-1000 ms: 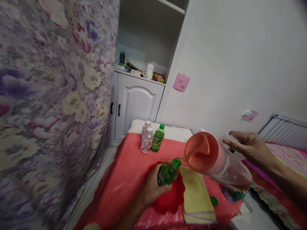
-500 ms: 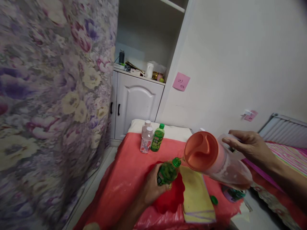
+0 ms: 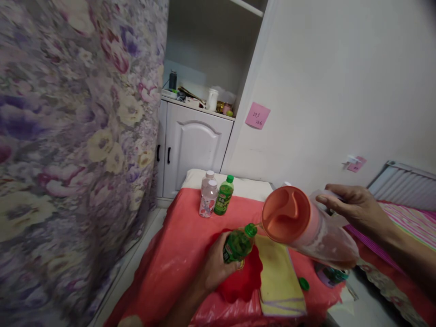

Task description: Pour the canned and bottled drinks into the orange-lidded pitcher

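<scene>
My left hand [image 3: 218,268] is wrapped round a green bottle [image 3: 238,245], tilted to the right with its mouth uncapped. It is held above a red scalloped tray [image 3: 247,281]. In my right hand [image 3: 354,206] is the handle of a clear pitcher [image 3: 327,240] with an orange rim and lid [image 3: 286,215], tipped to the left. Its spout meets the bottle's mouth, and a thin stream of liquid shows between them. Some brownish liquid lies toward the pitcher's base. A green cap [image 3: 304,284] rests beside a folded yellow cloth [image 3: 281,281].
Two clear bottles with pink labels [image 3: 208,200] and a capped green bottle [image 3: 224,195] stand at the back of the red-covered table [image 3: 180,245]. A container [image 3: 329,274] is partly hidden under the pitcher. A floral curtain [image 3: 81,136] hangs left; a bed [image 3: 408,218] is right.
Almost nothing differs. Both hands hold the bottle and the pitcher in nearly the same place, with the pitcher still tipped at the bottle's mouth.
</scene>
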`<action>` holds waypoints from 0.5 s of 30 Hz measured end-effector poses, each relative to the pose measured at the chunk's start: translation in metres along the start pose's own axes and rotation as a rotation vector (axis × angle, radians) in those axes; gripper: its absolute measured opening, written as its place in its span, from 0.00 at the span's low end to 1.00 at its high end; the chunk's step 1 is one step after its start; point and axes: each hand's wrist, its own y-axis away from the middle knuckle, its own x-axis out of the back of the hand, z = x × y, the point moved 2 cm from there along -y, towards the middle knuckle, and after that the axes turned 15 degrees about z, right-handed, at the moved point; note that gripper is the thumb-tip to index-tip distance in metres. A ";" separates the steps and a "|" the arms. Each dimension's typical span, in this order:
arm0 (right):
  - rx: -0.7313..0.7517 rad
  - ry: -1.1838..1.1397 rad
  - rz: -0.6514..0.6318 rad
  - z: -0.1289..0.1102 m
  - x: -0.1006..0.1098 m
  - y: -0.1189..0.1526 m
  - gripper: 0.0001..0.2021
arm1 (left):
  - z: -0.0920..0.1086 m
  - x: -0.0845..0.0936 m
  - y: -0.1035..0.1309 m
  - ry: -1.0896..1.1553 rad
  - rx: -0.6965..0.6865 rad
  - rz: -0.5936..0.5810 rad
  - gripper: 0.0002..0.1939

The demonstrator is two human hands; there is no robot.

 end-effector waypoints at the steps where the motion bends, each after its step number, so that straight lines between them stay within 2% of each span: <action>1: 0.002 0.000 -0.003 0.000 0.000 0.000 0.26 | 0.000 0.000 0.000 0.002 -0.001 -0.004 0.31; 15: 0.014 0.008 0.009 0.002 0.000 -0.002 0.26 | 0.003 -0.001 0.000 0.009 0.009 -0.009 0.31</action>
